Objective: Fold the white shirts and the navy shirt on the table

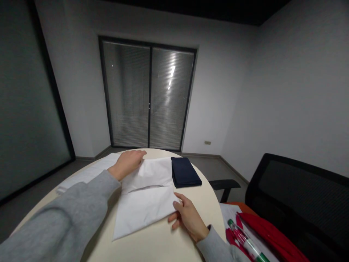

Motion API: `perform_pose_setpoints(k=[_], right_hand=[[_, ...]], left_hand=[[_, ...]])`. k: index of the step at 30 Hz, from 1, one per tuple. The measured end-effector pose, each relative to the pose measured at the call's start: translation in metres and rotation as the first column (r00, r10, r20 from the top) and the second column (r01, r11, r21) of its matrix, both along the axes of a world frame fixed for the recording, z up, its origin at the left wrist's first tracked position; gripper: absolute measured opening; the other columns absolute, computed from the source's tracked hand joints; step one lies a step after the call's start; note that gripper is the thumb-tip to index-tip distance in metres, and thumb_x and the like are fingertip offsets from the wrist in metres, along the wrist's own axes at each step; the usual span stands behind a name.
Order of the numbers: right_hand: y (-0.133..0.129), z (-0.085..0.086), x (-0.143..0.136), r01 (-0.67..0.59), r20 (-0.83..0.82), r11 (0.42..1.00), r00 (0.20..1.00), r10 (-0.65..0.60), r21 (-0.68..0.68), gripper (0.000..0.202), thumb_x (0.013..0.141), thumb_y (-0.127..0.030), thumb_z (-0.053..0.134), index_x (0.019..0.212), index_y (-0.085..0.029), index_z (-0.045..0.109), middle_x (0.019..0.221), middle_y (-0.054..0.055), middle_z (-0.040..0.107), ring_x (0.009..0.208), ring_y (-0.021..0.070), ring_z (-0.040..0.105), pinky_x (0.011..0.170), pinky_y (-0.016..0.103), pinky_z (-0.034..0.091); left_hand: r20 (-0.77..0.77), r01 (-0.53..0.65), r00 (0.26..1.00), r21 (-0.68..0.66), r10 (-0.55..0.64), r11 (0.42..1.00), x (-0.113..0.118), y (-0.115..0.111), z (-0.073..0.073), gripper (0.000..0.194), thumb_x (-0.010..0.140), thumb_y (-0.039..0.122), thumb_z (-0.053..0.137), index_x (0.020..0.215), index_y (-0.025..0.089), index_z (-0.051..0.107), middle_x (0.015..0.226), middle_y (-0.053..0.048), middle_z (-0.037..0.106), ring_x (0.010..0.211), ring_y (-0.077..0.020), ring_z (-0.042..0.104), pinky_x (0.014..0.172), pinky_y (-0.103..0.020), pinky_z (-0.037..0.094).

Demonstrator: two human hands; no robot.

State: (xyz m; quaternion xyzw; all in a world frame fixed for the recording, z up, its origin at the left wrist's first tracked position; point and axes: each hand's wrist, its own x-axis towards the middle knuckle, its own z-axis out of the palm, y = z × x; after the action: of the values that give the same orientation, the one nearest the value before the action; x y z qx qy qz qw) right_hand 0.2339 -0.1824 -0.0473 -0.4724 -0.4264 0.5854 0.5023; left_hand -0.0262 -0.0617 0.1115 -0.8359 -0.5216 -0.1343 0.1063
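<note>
A white folded cloth (144, 207) lies on the round table in front of me, with a gap running across it between its far and near layers. My right hand (188, 216) pinches the right edge of the near part between thumb and fingers. Over the far left corner of this cloth is my left hand (129, 163), its fingers stretched to the right and its thumb hidden. The folded dark navy cloth (185, 172) sits just beyond the white one on the right, with neither hand on it.
Another white cloth (87, 170) lies on the table (136, 247) at the left, partly behind my sleeve. To the right stands a black mesh chair (297, 196); a red cloth (269, 229) and a clear tube with green ends (247, 242) are near it. Glass doors (149, 94) are ahead.
</note>
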Motion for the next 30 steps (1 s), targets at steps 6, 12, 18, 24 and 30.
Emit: perform_pose_setpoints(k=[6, 12, 18, 24, 30], right_hand=[[-0.019, -0.006, -0.001, -0.055, 0.541, 0.992, 0.841, -0.013, 0.11, 0.066, 0.085, -0.038, 0.053, 0.147, -0.017, 0.046, 0.07, -0.002, 0.068, 0.047, 0.0176, 0.062, 0.043, 0.027, 0.046], [-0.041, 0.002, 0.001, -0.113, 0.917, 0.984, 0.39, -0.083, 0.137, 0.066, 0.084, -0.02, 0.051, 0.151, -0.023, 0.051, 0.097, 0.007, 0.074, 0.097, 0.0274, 0.07, 0.087, 0.036, 0.051], [-0.047, 0.034, 0.0, -0.136, 0.997, 0.99, 0.077, -0.023, 0.033, 0.057, 0.09, -0.023, 0.052, 0.147, -0.026, 0.055, 0.112, 0.013, 0.074, 0.106, 0.0338, 0.069, 0.092, 0.043, 0.052], [-0.019, 0.046, -0.03, -0.482, 0.963, 0.834, 0.15, -0.223, 0.268, 0.063, 0.099, -0.046, 0.056, 0.157, -0.025, 0.042, 0.164, 0.013, 0.041, 0.152, 0.0367, 0.032, 0.125, 0.056, 0.026], [-0.011, 0.028, -0.039, -0.642, 0.989, 0.756, 0.143, -0.047, 0.129, 0.065, 0.105, -0.06, 0.038, 0.162, -0.029, 0.032, 0.171, 0.009, 0.029, 0.158, 0.035, 0.02, 0.128, 0.062, 0.01]], left_hand=[[-0.006, 0.248, 0.968, -0.07, -0.249, 0.966, 0.024, -0.018, -0.053, 0.037, 0.101, 0.033, 0.047, 0.133, 0.024, 0.064, 0.131, -0.01, 0.07, 0.118, -0.03, 0.063, 0.101, -0.045, 0.046], [-0.007, 0.318, 0.946, -0.158, -0.324, 0.935, 0.007, -0.027, -0.115, 0.042, 0.099, 0.041, 0.055, 0.138, 0.027, 0.061, 0.147, -0.009, 0.061, 0.133, -0.0313, 0.054, 0.108, -0.048, 0.042], [-0.048, 0.223, 0.972, -0.114, -0.23, 0.968, 0.002, 0.001, -0.11, 0.058, 0.093, 0.032, 0.062, 0.15, 0.029, 0.051, 0.147, -0.012, 0.06, 0.132, -0.0344, 0.056, 0.107, -0.05, 0.043], [-0.174, 0.25, 0.947, -0.129, -0.271, 0.96, 0.01, 0.032, -0.099, 0.023, 0.093, 0.023, 0.06, 0.113, 0.029, 0.069, 0.111, -0.006, 0.075, 0.1, -0.0279, 0.072, 0.08, -0.037, 0.052], [-0.128, 0.129, 0.985, 0.076, -0.118, 0.989, 0.024, 0.084, -0.042, 0.027, 0.097, 0.011, 0.048, 0.112, 0.022, 0.067, 0.117, -0.016, 0.073, 0.112, -0.0323, 0.066, 0.091, -0.045, 0.047]])
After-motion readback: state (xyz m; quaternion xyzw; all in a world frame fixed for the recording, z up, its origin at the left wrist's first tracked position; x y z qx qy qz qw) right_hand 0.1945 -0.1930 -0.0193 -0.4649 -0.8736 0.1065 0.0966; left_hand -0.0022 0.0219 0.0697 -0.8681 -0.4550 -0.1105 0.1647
